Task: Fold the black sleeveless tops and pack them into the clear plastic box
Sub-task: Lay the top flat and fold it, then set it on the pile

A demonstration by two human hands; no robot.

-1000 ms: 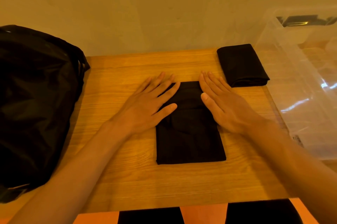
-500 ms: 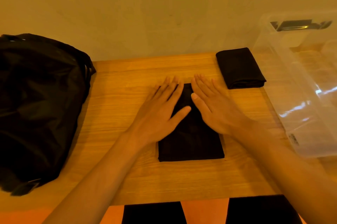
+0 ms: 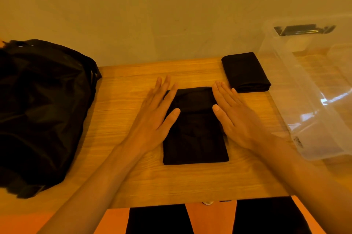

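Note:
A folded black sleeveless top lies as a narrow rectangle in the middle of the wooden table. My left hand lies flat with straight fingers on its left edge. Flat on the right edge is my right hand. A second black top, folded smaller, sits at the table's far right corner. The clear plastic box stands at the right, beside the table; its inside looks empty as far as I can see.
A large black bag fills the table's left side. A plain wall rises right behind the table. My legs in black shorts show below the near table edge.
Both hands have slid apart from the middle of the top toward its left and right edges, staying flat on the cloth. The view has shifted slightly.

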